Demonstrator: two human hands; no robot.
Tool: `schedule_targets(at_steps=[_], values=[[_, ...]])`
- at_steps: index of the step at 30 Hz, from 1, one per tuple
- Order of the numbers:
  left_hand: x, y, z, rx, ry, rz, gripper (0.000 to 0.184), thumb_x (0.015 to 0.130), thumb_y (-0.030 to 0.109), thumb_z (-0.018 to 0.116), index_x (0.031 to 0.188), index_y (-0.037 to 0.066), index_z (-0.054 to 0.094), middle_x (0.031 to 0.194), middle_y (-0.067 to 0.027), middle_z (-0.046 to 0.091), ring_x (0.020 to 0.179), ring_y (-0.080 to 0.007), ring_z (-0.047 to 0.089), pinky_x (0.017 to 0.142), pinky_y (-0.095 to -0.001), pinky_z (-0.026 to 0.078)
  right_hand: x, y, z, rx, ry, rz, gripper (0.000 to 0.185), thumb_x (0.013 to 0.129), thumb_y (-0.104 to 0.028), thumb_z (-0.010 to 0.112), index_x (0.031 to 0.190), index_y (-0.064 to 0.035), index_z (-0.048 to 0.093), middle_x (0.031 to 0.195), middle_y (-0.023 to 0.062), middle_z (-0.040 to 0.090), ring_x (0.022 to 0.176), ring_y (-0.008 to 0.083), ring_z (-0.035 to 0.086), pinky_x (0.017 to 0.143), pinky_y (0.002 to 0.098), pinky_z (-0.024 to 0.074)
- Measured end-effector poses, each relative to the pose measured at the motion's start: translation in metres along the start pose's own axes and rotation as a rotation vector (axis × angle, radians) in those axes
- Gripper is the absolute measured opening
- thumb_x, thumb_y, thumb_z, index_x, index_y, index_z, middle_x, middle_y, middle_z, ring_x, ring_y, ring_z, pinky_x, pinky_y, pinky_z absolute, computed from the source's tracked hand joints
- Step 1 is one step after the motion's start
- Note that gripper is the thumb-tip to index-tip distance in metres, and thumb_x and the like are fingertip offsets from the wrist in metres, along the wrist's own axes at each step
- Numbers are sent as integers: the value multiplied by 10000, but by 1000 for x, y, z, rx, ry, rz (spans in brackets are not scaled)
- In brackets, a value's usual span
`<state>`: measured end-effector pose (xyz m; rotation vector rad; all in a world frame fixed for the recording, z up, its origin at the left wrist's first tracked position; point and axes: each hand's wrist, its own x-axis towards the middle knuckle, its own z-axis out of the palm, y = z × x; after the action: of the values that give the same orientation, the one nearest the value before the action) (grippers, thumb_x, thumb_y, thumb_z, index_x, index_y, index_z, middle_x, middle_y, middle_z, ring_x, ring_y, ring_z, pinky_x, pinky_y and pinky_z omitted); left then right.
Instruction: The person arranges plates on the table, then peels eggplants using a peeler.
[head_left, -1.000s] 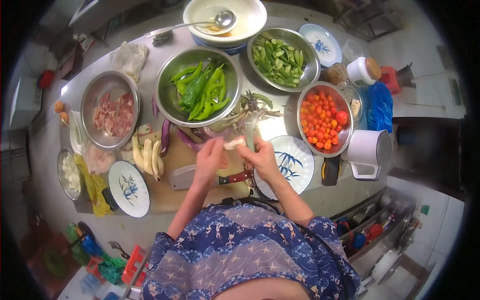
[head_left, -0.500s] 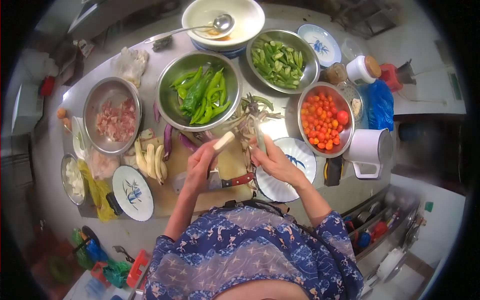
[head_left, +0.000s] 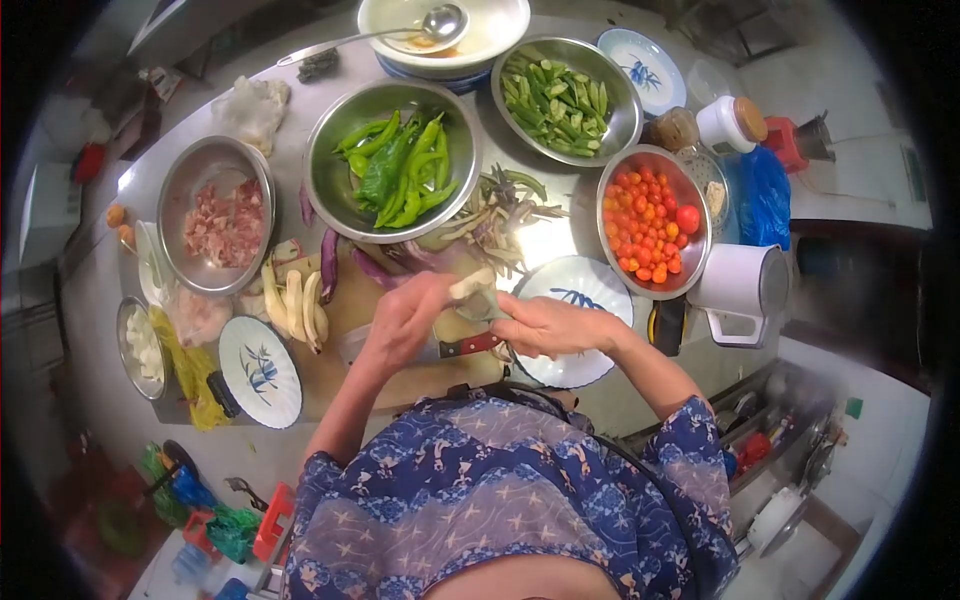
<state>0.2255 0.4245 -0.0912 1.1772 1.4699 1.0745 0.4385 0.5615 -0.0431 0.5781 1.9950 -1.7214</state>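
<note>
By the near edge of the bench point(head_left: 305, 110), a peeled vegetable point(head_left: 473, 284) is held by the left hand point(head_left: 408, 312), presumably steadied against the tool point(head_left: 489, 306) (probably a peeler) gripped by the right hand point(head_left: 555, 325); beyond, peelings point(head_left: 495, 215) are heaped beside the pepper bowl point(head_left: 335, 205), perhaps kept together.

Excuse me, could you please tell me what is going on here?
A person's left hand holds a pale, peeled-looking vegetable piece, and the right hand holds a pale greenish tool, possibly a peeler, right beside it. A red-handled metal knife lies on the tan cutting board. Several long, pale vegetables lie toward its left end, and a loose heap of thin, mixed-coloured peelings lies beyond the hands.
</note>
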Motion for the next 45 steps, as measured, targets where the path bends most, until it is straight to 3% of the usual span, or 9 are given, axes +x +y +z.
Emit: schedule_targets(at_steps=[2, 7, 9, 12, 16, 22, 29, 38, 45], values=[[-1, 11, -1, 87, 14, -3, 238, 994, 127, 527, 1149, -1, 655, 931, -114, 649, 866, -216, 630, 797, -323, 487, 5, 1, -5, -131, -2, 73, 340, 1023, -345, 467, 1093, -14, 436, 883, 247, 608, 870, 450, 610, 760, 504, 455], [3, 26, -6, 217, 97, 36, 221, 991, 119, 540, 1124, -5, 667, 853, -92, 621, 792, -199, 618, 739, -330, 492, 11, 16, 11, -403, 475, -202, 313, 1017, -328, 481, 1091, -24, 479, 894, 241, 650, 906, 450, 630, 773, 526, 477], [4, 11, -7, -89, 191, -64, 252, 1022, 170, 532, 1123, -1, 688, 858, -15, 627, 784, -117, 588, 693, -294, 472, 4, 7, 10, -228, 446, 61, 296, 1019, -322, 490, 1051, -28, 497, 797, 208, 633, 834, 462, 622, 731, 505, 485], [-2, 2, -13, -467, 193, -359, 300, 1041, 224, 533, 1183, 8, 687, 916, 42, 631, 768, -32, 515, 650, -222, 403, 5, 20, 5, 52, 601, -26, 301, 1043, -332, 474, 1020, -34, 511, 727, 136, 625, 746, 399, 646, 684, 471, 485], [0, -9, 13, -673, 323, -216, 380, 1041, 227, 523, 1316, -21, 611, 1070, -1, 678, 706, -12, 458, 624, -177, 366, 12, 4, 4, 409, 655, 44, 309, 1064, -331, 454, 990, -35, 507, 725, 67, 633, 721, 295, 650, 671, 447, 477], [8, 10, 39, -621, 447, -100, 357, 1019, 151, 561, 1340, 5, 616, 956, 77, 571, 769, -8, 400, 658, -180, 303, 30, -29, 32, 434, 790, -152, 439, 1049, -283, 494, 1388, -5, 469, 1292, 201, 604, 1180, 283, 601, 989, 370, 448], [16, 9, 46, -557, 487, -28, 359, 1065, 186, 468, 1311, -17, 633, 916, 49, 512, 818, -59, 428, 729, -221, 370, 29, -27, 39, 304, 908, -12, 636, 1016, -331, 515, 1502, -1, 272, 858, 302, 666, 872, 490, 672, 746, 501, 514], [20, 4, 45, -383, 439, 22, 318, 1048, 148, 500, 1241, -40, 669, 918, 31, 528, 841, -62, 438, 758, -229, 368, 29, -22, 43, -123, 935, 44, 610, 1012, -270, 510, 1490, 24, 269, 888, 275, 687, 757, 462, 667, 648, 534, 511], [30, -1, 59, -509, 484, -31, 358, 1054, 163, 470, 1309, -43, 615, 1219, -78, 631, 1121, -148, 561, 985, -288, 425, 46, -33, 66, 56, 955, 107, 582, 1006, -237, 503, 1474, 41, 297, 952, 281, 681, 758, 473, 660, 659, 547, 508]])
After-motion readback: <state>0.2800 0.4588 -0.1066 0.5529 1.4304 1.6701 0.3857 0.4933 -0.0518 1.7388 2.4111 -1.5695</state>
